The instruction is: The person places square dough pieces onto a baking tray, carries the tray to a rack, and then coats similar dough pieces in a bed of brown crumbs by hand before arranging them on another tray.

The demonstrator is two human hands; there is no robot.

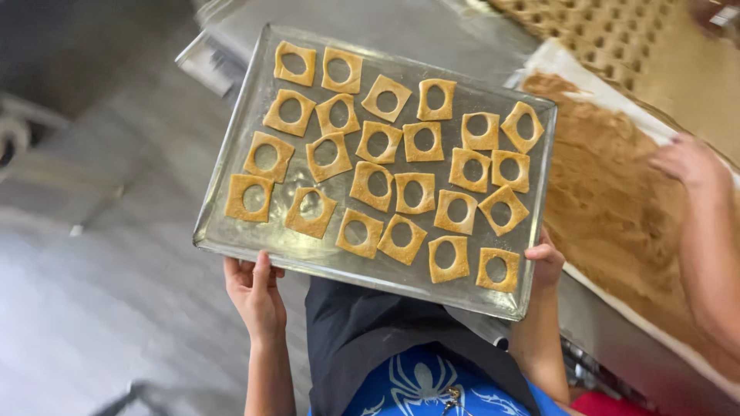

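I hold a rectangular metal baking tray [231, 166] level in front of my body. My left hand [254, 291] grips its near edge at the left, thumb over the rim. At the near right corner, my right hand [546, 260] holds the tray with the fingers curled over the edge. Several square pieces of pale yellow dough [415, 192], each with a round hole cut in the middle, lie in rough rows on the tray. Below it I see my black apron [362, 331] and blue shirt.
To the right, a wide sheet of brown dough [609, 200] lies on a white-edged steel table. Another person's hand [688, 159] and forearm rest on it. A sheet of dough with cut-out holes [601, 27] lies at the top right. Grey floor is at the left.
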